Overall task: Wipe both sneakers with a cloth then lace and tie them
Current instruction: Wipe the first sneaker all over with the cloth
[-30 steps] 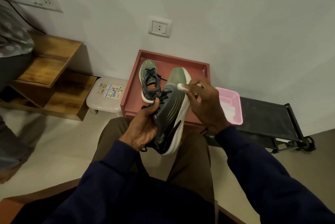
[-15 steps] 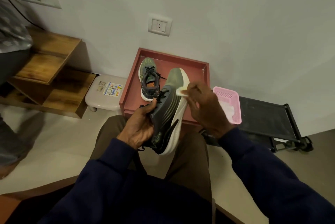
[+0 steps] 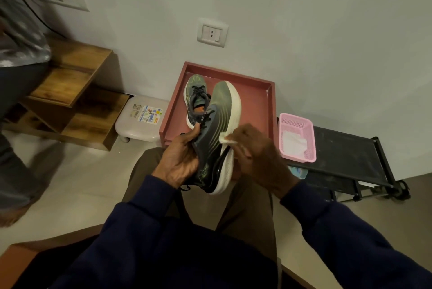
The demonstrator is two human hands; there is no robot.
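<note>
Gripping the sneaker [image 3: 216,139] over the lap, the left hand [image 3: 181,160] tilts it; the right hand [image 3: 254,155] presses a white cloth [image 3: 225,140] on its side, fingers apparently curled round it. Second sneaker [image 3: 195,99] sits in the red tray [image 3: 259,101].

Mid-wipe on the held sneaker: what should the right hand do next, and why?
Probably slide the cloth on toward the heel: the right hand presses it at mid-side of the held sneaker, which the left hand grips, and the heel stretch lies just beyond.
</note>
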